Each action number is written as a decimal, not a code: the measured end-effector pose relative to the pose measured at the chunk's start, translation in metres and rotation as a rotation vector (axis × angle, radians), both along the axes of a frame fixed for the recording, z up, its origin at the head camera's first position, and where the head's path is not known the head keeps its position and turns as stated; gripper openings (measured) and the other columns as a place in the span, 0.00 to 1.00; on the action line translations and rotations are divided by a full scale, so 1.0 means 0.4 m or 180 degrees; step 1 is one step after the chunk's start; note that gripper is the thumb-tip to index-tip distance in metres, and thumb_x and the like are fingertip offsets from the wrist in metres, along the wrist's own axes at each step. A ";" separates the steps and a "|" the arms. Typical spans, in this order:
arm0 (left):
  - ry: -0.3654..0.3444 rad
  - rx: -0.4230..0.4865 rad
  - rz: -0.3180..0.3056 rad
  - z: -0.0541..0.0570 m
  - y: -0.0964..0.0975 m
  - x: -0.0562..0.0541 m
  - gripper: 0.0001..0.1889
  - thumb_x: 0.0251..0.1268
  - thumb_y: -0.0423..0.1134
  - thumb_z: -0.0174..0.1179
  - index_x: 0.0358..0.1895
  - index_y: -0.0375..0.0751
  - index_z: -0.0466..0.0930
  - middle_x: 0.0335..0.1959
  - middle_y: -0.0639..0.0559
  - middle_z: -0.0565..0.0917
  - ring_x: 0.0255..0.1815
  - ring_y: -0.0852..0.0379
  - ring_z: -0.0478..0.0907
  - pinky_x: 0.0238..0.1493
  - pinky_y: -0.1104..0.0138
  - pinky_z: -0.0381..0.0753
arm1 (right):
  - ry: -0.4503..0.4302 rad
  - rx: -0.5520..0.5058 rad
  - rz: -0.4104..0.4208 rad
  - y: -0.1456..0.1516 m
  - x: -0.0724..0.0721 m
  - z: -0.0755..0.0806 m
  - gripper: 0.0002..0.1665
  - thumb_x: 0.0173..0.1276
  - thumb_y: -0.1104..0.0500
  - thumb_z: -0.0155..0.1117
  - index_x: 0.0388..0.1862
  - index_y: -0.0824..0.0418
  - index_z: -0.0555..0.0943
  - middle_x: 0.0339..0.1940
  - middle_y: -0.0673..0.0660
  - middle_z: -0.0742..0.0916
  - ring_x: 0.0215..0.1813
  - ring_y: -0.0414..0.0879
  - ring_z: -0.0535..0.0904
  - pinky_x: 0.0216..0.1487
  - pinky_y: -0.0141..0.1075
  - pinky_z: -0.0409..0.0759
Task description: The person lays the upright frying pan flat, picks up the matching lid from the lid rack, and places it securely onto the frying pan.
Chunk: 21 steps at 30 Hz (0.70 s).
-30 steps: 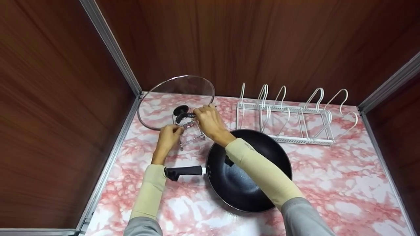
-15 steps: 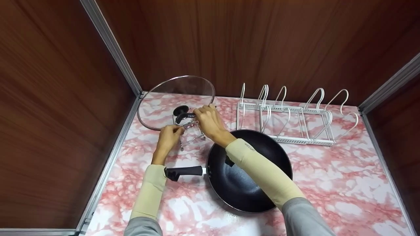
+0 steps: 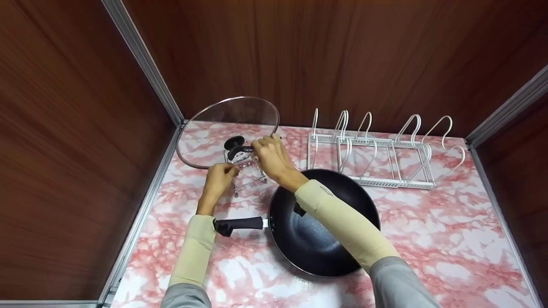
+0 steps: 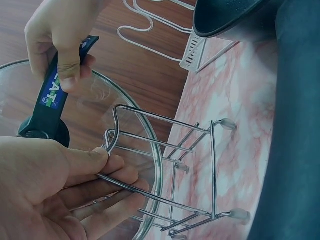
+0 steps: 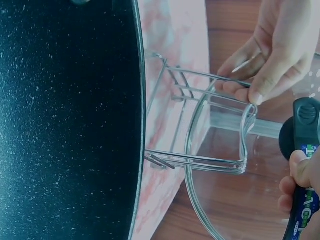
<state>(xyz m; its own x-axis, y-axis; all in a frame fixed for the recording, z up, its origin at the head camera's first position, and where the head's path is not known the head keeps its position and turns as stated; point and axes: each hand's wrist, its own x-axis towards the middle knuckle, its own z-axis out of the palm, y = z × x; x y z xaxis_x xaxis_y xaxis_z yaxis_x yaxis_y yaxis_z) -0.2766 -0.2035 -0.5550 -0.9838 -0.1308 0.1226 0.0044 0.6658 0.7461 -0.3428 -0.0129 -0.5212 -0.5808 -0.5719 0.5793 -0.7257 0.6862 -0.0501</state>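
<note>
We see the left hand (image 3: 218,179) pinching a wire stand (image 4: 213,170), thumb to finger, while the right hand (image 3: 274,159) curls around the black handle (image 4: 54,90) of a glass lid (image 3: 239,112) (tilted beside the stand, left of the pan (image 3: 308,252)).

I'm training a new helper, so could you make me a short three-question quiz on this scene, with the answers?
1. Fill in: The left hand pinches the wire ____.
2. True or false: In the head view, the pan's handle points to the right.
3. Multiple choice: The right hand holds:
A) the white rack
B) the lid's handle
C) the pan

Key:
1. stand
2. False; the pan's handle points left.
3. B
</note>
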 end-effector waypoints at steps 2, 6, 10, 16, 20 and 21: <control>0.0033 -0.0011 -0.0006 -0.002 -0.002 0.000 0.10 0.74 0.35 0.65 0.41 0.34 0.93 0.34 0.40 0.92 0.38 0.45 0.87 0.48 0.53 0.83 | 0.0010 -0.0008 0.0014 0.001 0.002 0.005 0.04 0.68 0.61 0.71 0.39 0.59 0.84 0.35 0.54 0.91 0.41 0.53 0.86 0.54 0.47 0.76; 0.0101 -0.0023 -0.0035 -0.004 -0.003 0.001 0.09 0.73 0.34 0.65 0.39 0.33 0.92 0.33 0.40 0.92 0.37 0.45 0.87 0.45 0.54 0.83 | 0.0056 -0.0045 0.0050 0.002 0.007 0.016 0.04 0.68 0.62 0.71 0.39 0.59 0.84 0.34 0.54 0.91 0.40 0.54 0.86 0.54 0.47 0.76; 0.0138 0.0016 -0.0047 -0.002 -0.004 0.002 0.08 0.72 0.33 0.65 0.37 0.31 0.91 0.33 0.38 0.92 0.37 0.44 0.87 0.45 0.54 0.82 | 0.0134 -0.0072 0.0102 0.001 0.011 0.028 0.03 0.68 0.61 0.70 0.37 0.59 0.83 0.32 0.55 0.90 0.38 0.54 0.85 0.53 0.47 0.76; 0.0127 0.0058 -0.0057 0.001 -0.002 0.002 0.08 0.72 0.32 0.65 0.37 0.30 0.90 0.33 0.38 0.91 0.36 0.44 0.86 0.44 0.55 0.81 | 0.0165 -0.0107 0.0138 0.001 0.015 0.038 0.04 0.69 0.60 0.69 0.36 0.59 0.83 0.32 0.55 0.90 0.38 0.54 0.85 0.53 0.48 0.77; 0.0158 0.0026 -0.0067 0.002 0.000 0.002 0.08 0.71 0.32 0.65 0.36 0.30 0.90 0.32 0.38 0.91 0.35 0.46 0.85 0.43 0.56 0.81 | 0.0189 -0.0125 0.0146 0.002 0.016 0.039 0.05 0.70 0.59 0.69 0.36 0.59 0.83 0.32 0.55 0.90 0.37 0.54 0.85 0.51 0.47 0.77; 0.0164 0.0023 -0.0068 0.002 0.000 0.002 0.08 0.71 0.32 0.65 0.36 0.30 0.90 0.31 0.38 0.90 0.34 0.46 0.84 0.43 0.56 0.81 | 0.0194 -0.0131 0.0144 0.003 0.016 0.039 0.05 0.70 0.59 0.70 0.36 0.59 0.83 0.32 0.55 0.90 0.37 0.54 0.85 0.51 0.47 0.77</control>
